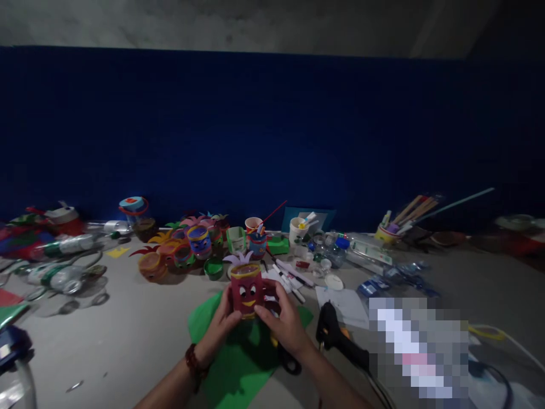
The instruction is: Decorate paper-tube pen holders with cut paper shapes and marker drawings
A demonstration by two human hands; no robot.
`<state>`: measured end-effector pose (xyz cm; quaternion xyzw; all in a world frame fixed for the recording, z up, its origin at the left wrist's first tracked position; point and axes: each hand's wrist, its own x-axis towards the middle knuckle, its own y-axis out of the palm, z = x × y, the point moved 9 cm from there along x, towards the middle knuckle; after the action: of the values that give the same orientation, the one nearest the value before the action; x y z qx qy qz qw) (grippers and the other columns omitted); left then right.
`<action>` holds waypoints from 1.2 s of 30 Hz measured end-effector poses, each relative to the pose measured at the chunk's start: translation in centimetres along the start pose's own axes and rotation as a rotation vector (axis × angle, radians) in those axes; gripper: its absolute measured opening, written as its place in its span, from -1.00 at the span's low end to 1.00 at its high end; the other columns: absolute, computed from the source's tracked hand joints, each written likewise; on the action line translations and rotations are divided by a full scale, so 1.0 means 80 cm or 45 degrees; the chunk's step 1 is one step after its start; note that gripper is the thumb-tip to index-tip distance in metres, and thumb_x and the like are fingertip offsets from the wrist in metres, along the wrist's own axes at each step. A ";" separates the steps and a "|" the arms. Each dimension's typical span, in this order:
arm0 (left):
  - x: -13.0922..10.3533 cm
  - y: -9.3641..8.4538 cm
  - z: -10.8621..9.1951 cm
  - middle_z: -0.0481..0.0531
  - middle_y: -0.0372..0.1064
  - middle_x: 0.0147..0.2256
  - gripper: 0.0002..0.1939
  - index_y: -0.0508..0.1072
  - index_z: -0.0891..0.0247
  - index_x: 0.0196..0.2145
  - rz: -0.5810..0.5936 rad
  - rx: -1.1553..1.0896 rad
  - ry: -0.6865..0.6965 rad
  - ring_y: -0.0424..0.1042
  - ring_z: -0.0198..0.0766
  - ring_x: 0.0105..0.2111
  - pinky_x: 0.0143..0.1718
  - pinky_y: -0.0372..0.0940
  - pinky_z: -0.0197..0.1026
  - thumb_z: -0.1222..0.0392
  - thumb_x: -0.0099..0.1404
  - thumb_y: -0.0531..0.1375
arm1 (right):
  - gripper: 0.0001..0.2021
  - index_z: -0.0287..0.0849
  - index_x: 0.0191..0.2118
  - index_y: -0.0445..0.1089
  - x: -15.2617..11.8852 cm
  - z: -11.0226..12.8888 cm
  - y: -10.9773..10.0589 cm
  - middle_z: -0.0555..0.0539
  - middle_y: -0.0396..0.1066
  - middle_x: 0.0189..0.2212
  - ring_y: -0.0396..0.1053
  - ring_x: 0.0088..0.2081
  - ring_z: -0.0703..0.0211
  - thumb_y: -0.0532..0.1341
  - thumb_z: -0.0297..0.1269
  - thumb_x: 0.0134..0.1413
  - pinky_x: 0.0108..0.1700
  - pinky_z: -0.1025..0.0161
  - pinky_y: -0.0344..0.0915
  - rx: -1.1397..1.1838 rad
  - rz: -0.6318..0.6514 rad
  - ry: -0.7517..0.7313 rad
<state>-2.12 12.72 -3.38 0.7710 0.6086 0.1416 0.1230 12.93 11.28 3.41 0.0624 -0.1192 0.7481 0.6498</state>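
A dark red cup [247,291] with googly eyes, a yellow mouth and yellow bands is held upright between my two hands. A pale purple leafy paper piece stands up behind its rim. My left hand [223,318] grips the cup's left side, thumb near the lower front. On the other side, my right hand [284,318] closes round it with the thumb at the lower right front. Beneath them lies a green sheet [240,369] on the table. Partly hidden by my right wrist are the dark handles of what looks like scissors [289,360].
Several decorated cups [199,241] stand at the back left. A black glue gun [336,332] lies right of my right hand, beside white paper [343,304]. Markers [293,272] lie behind. Plastic bottles [55,277] are on the left; a cup of sticks [388,232] stands back right.
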 end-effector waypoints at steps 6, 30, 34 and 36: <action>-0.003 0.013 -0.005 0.20 0.09 0.32 -0.01 -0.03 0.07 0.33 0.057 -0.034 -0.003 0.10 0.13 0.30 0.27 0.10 0.10 0.11 0.09 0.42 | -0.58 -0.06 0.12 0.24 0.015 0.020 -0.023 -0.11 0.46 0.01 0.48 -0.05 0.09 0.21 -0.08 0.19 -0.05 0.20 0.43 -0.397 0.185 -0.021; -0.003 0.027 -0.012 0.26 0.24 0.23 -0.07 0.15 0.16 0.27 0.175 -0.152 0.000 0.25 0.23 0.21 0.22 0.16 0.20 0.10 0.02 0.46 | -0.91 -0.12 -0.30 0.37 0.055 0.017 -0.140 -0.13 0.53 -0.34 0.48 -0.34 0.03 0.19 -0.27 0.04 -0.37 0.25 0.24 -1.667 -0.069 0.327; -0.006 0.031 -0.014 0.25 0.27 0.22 -0.10 0.17 0.15 0.25 0.190 -0.188 -0.028 0.25 0.22 0.21 0.22 0.16 0.18 0.10 0.03 0.46 | -0.95 -0.08 -0.38 0.23 0.015 0.059 -0.106 0.04 0.39 -0.52 0.41 -0.56 0.18 0.15 -0.29 0.04 -0.47 0.27 0.34 -0.498 -0.229 0.015; -0.007 0.034 -0.016 0.25 0.28 0.21 -0.12 0.18 0.16 0.24 0.190 -0.205 -0.043 0.26 0.21 0.20 0.22 0.16 0.18 0.09 0.04 0.46 | -0.94 -0.08 -0.35 0.26 -0.006 0.068 -0.080 0.06 0.39 -0.52 0.39 -0.62 0.23 0.16 -0.28 0.12 -0.55 0.30 0.35 -0.049 -0.252 -0.076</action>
<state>-0.27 11.59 -1.29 0.8041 0.5339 0.1859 0.1839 18.96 10.20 9.17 0.0838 -0.1461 0.6758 0.7176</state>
